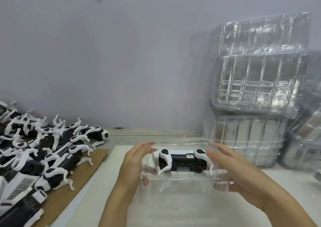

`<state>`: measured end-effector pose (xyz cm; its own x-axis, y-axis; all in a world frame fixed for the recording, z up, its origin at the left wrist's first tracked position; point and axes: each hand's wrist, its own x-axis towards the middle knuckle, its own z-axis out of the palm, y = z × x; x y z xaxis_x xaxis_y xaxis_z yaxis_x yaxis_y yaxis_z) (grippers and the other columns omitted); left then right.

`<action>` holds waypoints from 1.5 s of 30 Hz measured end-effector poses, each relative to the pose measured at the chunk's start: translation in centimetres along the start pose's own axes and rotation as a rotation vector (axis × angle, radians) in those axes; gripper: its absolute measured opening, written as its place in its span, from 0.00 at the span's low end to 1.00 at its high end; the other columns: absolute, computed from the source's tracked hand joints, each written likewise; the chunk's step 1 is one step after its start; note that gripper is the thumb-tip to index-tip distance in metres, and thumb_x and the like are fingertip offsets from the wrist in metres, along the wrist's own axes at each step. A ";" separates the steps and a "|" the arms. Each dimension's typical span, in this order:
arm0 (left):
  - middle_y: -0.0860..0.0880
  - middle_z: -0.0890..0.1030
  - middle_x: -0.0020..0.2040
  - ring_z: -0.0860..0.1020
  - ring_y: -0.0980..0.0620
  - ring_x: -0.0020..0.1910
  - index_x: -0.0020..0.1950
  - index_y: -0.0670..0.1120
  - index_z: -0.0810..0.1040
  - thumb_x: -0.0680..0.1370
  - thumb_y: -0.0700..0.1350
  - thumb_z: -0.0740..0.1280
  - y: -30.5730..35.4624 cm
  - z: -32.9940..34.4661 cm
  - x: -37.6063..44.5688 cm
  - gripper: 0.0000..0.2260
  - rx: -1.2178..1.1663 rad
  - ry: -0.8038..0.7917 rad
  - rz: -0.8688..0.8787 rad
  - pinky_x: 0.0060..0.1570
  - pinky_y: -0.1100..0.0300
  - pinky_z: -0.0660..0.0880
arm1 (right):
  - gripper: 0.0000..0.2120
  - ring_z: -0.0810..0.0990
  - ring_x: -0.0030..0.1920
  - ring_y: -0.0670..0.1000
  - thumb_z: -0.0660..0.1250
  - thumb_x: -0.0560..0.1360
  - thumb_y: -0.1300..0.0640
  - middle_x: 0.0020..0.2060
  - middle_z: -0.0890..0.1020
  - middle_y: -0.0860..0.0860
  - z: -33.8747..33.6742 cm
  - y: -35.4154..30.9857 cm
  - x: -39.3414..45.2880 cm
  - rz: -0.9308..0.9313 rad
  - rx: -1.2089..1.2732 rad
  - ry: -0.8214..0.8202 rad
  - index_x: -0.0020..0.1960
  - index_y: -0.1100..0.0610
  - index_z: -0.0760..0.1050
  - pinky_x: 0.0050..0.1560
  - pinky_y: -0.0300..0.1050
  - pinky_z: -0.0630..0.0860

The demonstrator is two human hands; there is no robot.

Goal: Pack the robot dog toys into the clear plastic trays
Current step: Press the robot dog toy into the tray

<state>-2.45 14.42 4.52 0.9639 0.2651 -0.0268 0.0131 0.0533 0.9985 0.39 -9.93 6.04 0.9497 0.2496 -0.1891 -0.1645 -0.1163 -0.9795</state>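
Black-white robot dog toy (182, 160) lying sideways inside clear plastic tray (177, 183).

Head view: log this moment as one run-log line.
left hand: grips clear tray | right hand: grips tray | robot dog toy: inside tray | unpacked toys: on left | empty trays: stacked on right

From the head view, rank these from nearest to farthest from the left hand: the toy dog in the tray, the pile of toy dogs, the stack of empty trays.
From the left hand:
1. Toy dog in the tray, just to its right.
2. Pile of toy dogs, off to the left on cardboard.
3. Stack of empty trays, far right against the wall.
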 end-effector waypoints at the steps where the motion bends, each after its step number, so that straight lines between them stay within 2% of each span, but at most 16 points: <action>1: 0.52 0.83 0.53 0.80 0.43 0.32 0.50 0.57 0.84 0.68 0.56 0.66 0.0 0.1 0.0 0.14 0.012 0.005 -0.006 0.22 0.63 0.62 | 0.19 0.86 0.40 0.51 0.69 0.75 0.43 0.55 0.80 0.44 -0.1 -0.2 -0.2 -0.002 -0.061 0.034 0.65 0.34 0.71 0.51 0.52 0.82; 6: 0.50 0.81 0.53 0.80 0.45 0.30 0.51 0.55 0.84 0.67 0.57 0.65 -0.1 0.5 0.0 0.17 0.107 0.006 -0.057 0.21 0.61 0.65 | 0.11 0.86 0.35 0.50 0.68 0.75 0.41 0.50 0.82 0.49 -0.9 -1.0 -1.0 0.065 -0.185 0.125 0.57 0.34 0.72 0.41 0.45 0.81; 8: 0.49 0.80 0.53 0.81 0.44 0.30 0.53 0.53 0.82 0.67 0.57 0.65 0.0 1.0 -0.1 0.18 0.129 -0.009 -0.064 0.21 0.62 0.66 | 0.07 0.86 0.36 0.51 0.67 0.75 0.40 0.49 0.82 0.48 -1.2 -1.2 -1.1 0.059 -0.228 0.154 0.52 0.33 0.72 0.42 0.45 0.81; 10: 0.49 0.80 0.52 0.81 0.44 0.30 0.53 0.53 0.82 0.73 0.55 0.67 0.0 1.6 -0.2 0.12 0.152 -0.013 -0.053 0.21 0.62 0.66 | 0.08 0.86 0.37 0.49 0.66 0.75 0.38 0.50 0.81 0.45 -1.7 -1.2 -1.2 0.048 -0.304 0.184 0.53 0.32 0.71 0.42 0.45 0.80; 12: 0.50 0.80 0.51 0.81 0.46 0.29 0.52 0.54 0.82 0.80 0.50 0.64 -0.2 2.0 -0.1 0.07 0.195 -0.022 -0.025 0.21 0.61 0.67 | 0.10 0.86 0.41 0.48 0.66 0.75 0.38 0.50 0.81 0.42 -2.3 -1.2 -1.1 0.045 -0.398 0.207 0.55 0.34 0.73 0.42 0.43 0.80; 14: 0.52 0.80 0.52 0.82 0.43 0.31 0.52 0.55 0.81 0.81 0.49 0.62 -0.6 2.4 0.0 0.07 0.249 -0.049 0.002 0.21 0.60 0.68 | 0.10 0.84 0.47 0.47 0.66 0.75 0.39 0.49 0.83 0.43 -2.9 -1.1 -0.9 0.027 -0.489 0.235 0.55 0.38 0.77 0.49 0.45 0.79; 16: 0.54 0.80 0.54 0.83 0.42 0.34 0.52 0.57 0.81 0.81 0.49 0.63 -1.0 2.7 0.0 0.07 0.292 -0.079 0.015 0.22 0.59 0.70 | 0.09 0.82 0.46 0.44 0.66 0.75 0.39 0.43 0.84 0.43 -3.1 -1.2 -0.7 -0.036 -0.570 0.293 0.53 0.40 0.79 0.45 0.41 0.75; 19: 0.58 0.80 0.54 0.83 0.46 0.37 0.53 0.64 0.79 0.79 0.55 0.62 -1.5 2.7 0.2 0.07 0.397 -0.077 0.032 0.30 0.59 0.75 | 0.09 0.78 0.43 0.40 0.65 0.76 0.41 0.42 0.82 0.43 -2.2 -1.2 -0.3 -0.113 -0.660 0.374 0.53 0.41 0.80 0.39 0.40 0.70; 22: 0.61 0.79 0.56 0.80 0.61 0.47 0.60 0.65 0.77 0.79 0.56 0.61 -2.0 2.3 0.5 0.11 0.526 -0.070 0.058 0.45 0.63 0.76 | 0.12 0.77 0.48 0.47 0.64 0.77 0.45 0.48 0.80 0.45 -0.8 -0.7 0.0 -0.117 -0.774 0.406 0.58 0.44 0.79 0.45 0.43 0.70; 24: 0.61 0.77 0.58 0.77 0.65 0.52 0.66 0.61 0.76 0.80 0.56 0.61 -2.0 2.1 0.4 0.15 0.595 -0.087 0.055 0.49 0.67 0.73 | 0.14 0.78 0.54 0.51 0.62 0.78 0.46 0.55 0.81 0.47 -0.1 -0.6 0.0 -0.129 -0.867 0.454 0.62 0.46 0.78 0.50 0.45 0.72; 27: 0.58 0.77 0.54 0.78 0.57 0.52 0.64 0.58 0.75 0.79 0.58 0.62 -1.7 2.0 0.4 0.14 0.547 -0.066 0.001 0.52 0.57 0.78 | 0.15 0.77 0.59 0.52 0.62 0.79 0.49 0.58 0.81 0.47 0.9 -0.8 -0.1 -0.206 -0.906 0.506 0.64 0.48 0.77 0.58 0.48 0.74; 29: 0.53 0.78 0.52 0.81 0.53 0.45 0.61 0.56 0.75 0.79 0.59 0.64 -1.2 1.9 0.4 0.13 0.502 -0.038 -0.043 0.41 0.58 0.80 | 0.15 0.76 0.60 0.51 0.61 0.79 0.50 0.57 0.80 0.47 1.8 -1.2 -0.2 -0.273 -0.859 0.505 0.63 0.49 0.77 0.61 0.50 0.74; 31: 0.49 0.79 0.50 0.82 0.54 0.36 0.58 0.55 0.77 0.79 0.56 0.65 -0.9 1.9 0.5 0.10 0.452 -0.048 -0.086 0.32 0.61 0.78 | 0.14 0.74 0.61 0.49 0.61 0.79 0.51 0.57 0.79 0.46 2.8 -1.5 -0.4 -0.345 -0.782 0.492 0.63 0.48 0.77 0.63 0.49 0.72; 35: 0.47 0.80 0.49 0.81 0.57 0.30 0.53 0.56 0.81 0.79 0.51 0.67 -0.7 2.8 0.2 0.05 0.377 -0.124 -0.106 0.32 0.61 0.78 | 0.13 0.71 0.62 0.44 0.62 0.79 0.51 0.57 0.77 0.40 4.3 -1.8 -0.7 -0.475 -0.693 0.473 0.62 0.45 0.76 0.65 0.43 0.69; 40: 0.46 0.81 0.52 0.84 0.53 0.37 0.59 0.56 0.79 0.80 0.52 0.66 -0.6 5.2 -0.6 0.09 0.295 -0.211 -0.140 0.36 0.59 0.80 | 0.11 0.74 0.59 0.43 0.63 0.78 0.53 0.53 0.78 0.38 4.5 -2.1 -0.5 -0.574 -0.628 0.488 0.59 0.44 0.77 0.62 0.42 0.72; 45: 0.41 0.80 0.61 0.84 0.45 0.54 0.65 0.51 0.75 0.81 0.46 0.66 -1.1 6.3 -0.8 0.12 0.076 -0.364 -0.271 0.50 0.51 0.82 | 0.11 0.75 0.56 0.43 0.64 0.77 0.55 0.48 0.77 0.37 4.3 -2.2 -0.3 -0.607 -0.569 0.509 0.56 0.45 0.78 0.58 0.41 0.72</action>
<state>-1.58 8.07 3.76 0.9534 -0.1051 -0.2830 0.2845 -0.0007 0.9587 -0.67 -5.64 7.94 0.8538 -0.0089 0.5205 0.4176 -0.5853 -0.6950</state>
